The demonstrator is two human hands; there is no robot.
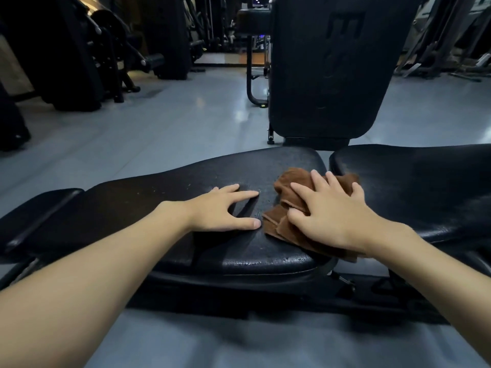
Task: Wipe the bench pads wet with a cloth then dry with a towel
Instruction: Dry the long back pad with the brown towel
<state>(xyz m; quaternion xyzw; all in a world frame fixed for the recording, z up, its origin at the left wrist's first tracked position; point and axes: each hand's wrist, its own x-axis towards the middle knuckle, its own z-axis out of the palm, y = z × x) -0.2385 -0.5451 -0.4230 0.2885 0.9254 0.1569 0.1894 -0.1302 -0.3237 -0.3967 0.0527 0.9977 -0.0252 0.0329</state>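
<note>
Right hand (329, 213) flat, fingers spread, pressing brown cloth (289, 229) onto black pad (186, 187); left hand (225, 211) at 9 o'clock, splayed, grasping nothing.

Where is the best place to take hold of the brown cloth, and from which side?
Take the bunched far part of the brown cloth, coming from above. There the folds rise off the bench pad, so fingers can close on them; the near part lies flat under the right hand.
</note>
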